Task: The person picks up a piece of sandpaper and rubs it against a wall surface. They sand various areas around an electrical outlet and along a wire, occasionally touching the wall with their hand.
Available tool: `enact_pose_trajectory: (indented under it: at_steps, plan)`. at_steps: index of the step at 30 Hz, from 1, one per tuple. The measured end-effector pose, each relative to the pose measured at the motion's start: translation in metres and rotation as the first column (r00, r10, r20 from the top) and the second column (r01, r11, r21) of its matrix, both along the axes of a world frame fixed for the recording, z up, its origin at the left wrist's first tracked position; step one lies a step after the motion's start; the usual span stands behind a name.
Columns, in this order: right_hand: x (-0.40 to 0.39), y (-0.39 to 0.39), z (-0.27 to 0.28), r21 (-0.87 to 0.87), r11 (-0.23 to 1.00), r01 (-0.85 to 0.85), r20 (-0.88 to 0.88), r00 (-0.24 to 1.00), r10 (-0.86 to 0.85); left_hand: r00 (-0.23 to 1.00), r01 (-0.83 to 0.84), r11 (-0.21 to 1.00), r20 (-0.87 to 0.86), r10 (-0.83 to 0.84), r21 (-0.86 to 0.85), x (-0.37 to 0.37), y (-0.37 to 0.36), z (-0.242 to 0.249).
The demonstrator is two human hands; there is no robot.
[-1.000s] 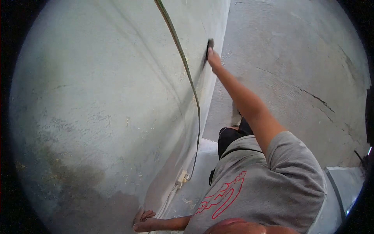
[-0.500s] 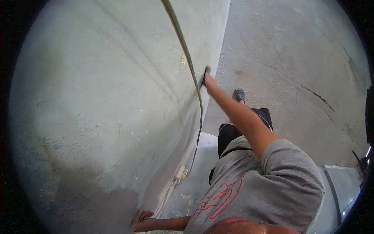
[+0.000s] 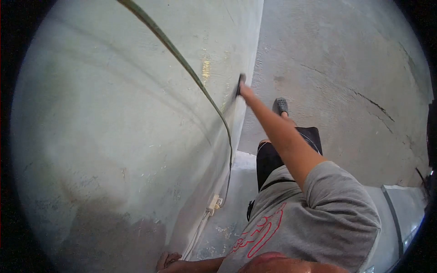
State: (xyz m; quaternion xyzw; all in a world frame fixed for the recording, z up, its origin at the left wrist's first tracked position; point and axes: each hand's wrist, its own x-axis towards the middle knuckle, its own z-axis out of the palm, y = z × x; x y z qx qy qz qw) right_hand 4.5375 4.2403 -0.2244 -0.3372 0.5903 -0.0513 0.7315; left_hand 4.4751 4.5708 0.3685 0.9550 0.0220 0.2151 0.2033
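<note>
My right hand (image 3: 245, 91) is stretched out far along the pale wall (image 3: 114, 113), closed around a dark, narrow, flat tool (image 3: 239, 85) held edge-on against the surface. Blur and distance hide the tool's exact kind. Low at the bottom of the view, my left hand (image 3: 169, 260) rests against the wall, fingers loosely bent and apart, with nothing seen in it. Yellowish scraped marks (image 3: 206, 69) show on the wall left of the tool.
A green cable (image 3: 182, 61) hangs close to the camera and runs down to a socket block (image 3: 215, 204) at the wall's foot. Further cables lie below it. My shoe (image 3: 281, 105) stands on the cracked concrete floor (image 3: 346, 59). Dark stains mark the lower wall.
The cable has swung left in view, uncovering more of the yellowish marks. My right hand with the tool has shifted slightly upward in the picture. My left hand sits slightly lower.
</note>
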Motion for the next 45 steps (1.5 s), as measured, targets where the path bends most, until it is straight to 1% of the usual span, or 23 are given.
enact_pose_trajectory:
  at_steps: [2, 4, 7, 8, 9, 12, 15, 17, 20, 22, 23, 24, 27, 28, 29, 31, 34, 35, 36, 39, 41, 42, 45]
  plan:
    - [-0.007, 0.082, -0.074, 0.019, 0.998, -0.067, 0.071, 0.995, 0.066, 0.996, 0.036, 0.998, -0.077, -0.040, -0.052, -0.002, 0.014, 0.003]
    - [-0.020, 0.105, -0.029, 0.268, 0.958, -0.100, 0.058, 0.994, 0.088, 0.980, 0.086, 0.991, -0.168, -0.103, -0.104, -0.005, 0.024, 0.009]
    - [-0.003, 0.130, -0.083, 0.215, 0.976, 0.040, -0.020, 0.999, -0.037, 0.917, 0.265, 0.942, -0.250, -0.312, -0.203, -0.008, 0.027, 0.010]
    - [-0.006, 0.090, -0.030, 0.293, 0.955, 0.040, 0.015, 0.999, -0.047, 0.996, 0.065, 0.988, -0.052, -0.073, -0.143, -0.010, 0.031, 0.000]
    - [0.002, 0.074, -0.037, 0.249, 0.964, 0.097, -0.036, 0.995, -0.091, 0.997, 0.063, 0.986, -0.044, -0.070, -0.153, -0.011, 0.036, -0.001]
    - [0.043, -0.012, -0.068, -0.029, 0.981, 0.192, -0.111, 0.975, -0.194, 0.970, -0.101, 0.989, -0.233, 0.073, -0.108, -0.003, 0.076, 0.008]
    - [0.046, -0.107, 0.018, -0.151, 0.940, 0.305, 0.048, 0.952, -0.301, 0.915, -0.187, 0.982, -0.371, 0.161, -0.035, 0.000, 0.082, 0.014]
    - [0.040, -0.118, 0.025, -0.244, 0.924, 0.294, 0.114, 0.955, -0.274, 0.988, -0.022, 0.991, -0.156, 0.001, -0.133, -0.004, 0.043, 0.006]
    - [0.034, -0.103, 0.019, -0.463, 0.880, 0.102, 0.028, 0.995, -0.101, 0.992, -0.100, 0.993, -0.083, 0.095, -0.056, -0.008, -0.033, -0.001]
    - [0.024, -0.043, -0.007, -0.448, 0.892, -0.062, -0.133, 0.991, 0.002, 0.993, -0.107, 0.993, 0.034, 0.109, -0.043, 0.001, -0.045, -0.006]
    - [0.012, -0.004, 0.001, -0.289, 0.953, -0.090, -0.144, 0.988, 0.050, 0.983, -0.129, 0.992, 0.131, 0.129, -0.013, 0.004, -0.043, -0.007]
    - [0.004, 0.044, -0.021, -0.293, 0.948, -0.121, -0.108, 0.990, 0.093, 0.982, -0.113, 0.993, 0.147, 0.115, -0.020, 0.006, -0.037, -0.009]
    - [-0.028, 0.142, 0.013, -0.180, 0.968, -0.174, -0.036, 0.985, 0.170, 0.974, -0.032, 0.999, 0.223, 0.034, -0.013, 0.013, -0.015, -0.018]
    - [-0.030, 0.166, 0.010, -0.177, 0.983, -0.046, 0.046, 0.997, 0.055, 0.980, -0.005, 0.999, 0.200, 0.013, -0.039, 0.014, -0.016, -0.020]
    - [-0.033, 0.166, 0.021, -0.158, 0.984, -0.079, 0.040, 0.995, 0.087, 0.984, 0.012, 0.998, 0.180, 0.000, -0.065, 0.011, -0.017, -0.018]
    - [-0.030, 0.140, 0.040, -0.161, 0.984, -0.077, 0.074, 0.993, 0.090, 0.985, 0.102, 0.992, 0.149, -0.091, -0.071, 0.005, -0.024, -0.016]
    - [-0.017, 0.055, 0.066, -0.237, 0.970, -0.061, 0.273, 0.954, 0.127, 0.951, 0.290, 0.913, 0.192, -0.242, -0.288, -0.017, -0.040, -0.018]
    - [-0.024, 0.027, 0.100, -0.358, 0.926, 0.115, 0.427, 0.903, 0.053, 0.938, 0.337, 0.889, 0.188, -0.290, -0.310, -0.030, -0.039, -0.016]
    - [-0.035, -0.005, 0.130, -0.339, 0.933, 0.122, 0.513, 0.855, 0.075, 0.942, 0.322, 0.886, 0.212, -0.262, -0.334, -0.041, -0.034, -0.016]
    - [-0.083, -0.074, 0.180, -0.479, 0.860, 0.177, 0.500, 0.860, 0.101, 0.935, 0.339, 0.834, 0.255, -0.247, -0.436, -0.065, -0.011, -0.030]
    - [-0.130, -0.083, 0.250, -0.502, 0.810, 0.302, 0.568, 0.822, 0.046, 0.872, 0.419, 0.858, 0.393, -0.291, -0.296, -0.076, 0.007, -0.042]
    - [-0.148, -0.076, 0.269, -0.507, 0.775, 0.378, 0.617, 0.787, 0.020, 0.881, 0.392, 0.859, 0.403, -0.247, -0.330, -0.083, 0.014, -0.050]
    - [-0.174, -0.052, 0.281, -0.556, 0.778, 0.293, 0.614, 0.776, 0.146, 0.905, 0.404, 0.790, 0.328, -0.271, -0.462, -0.107, 0.034, -0.069]
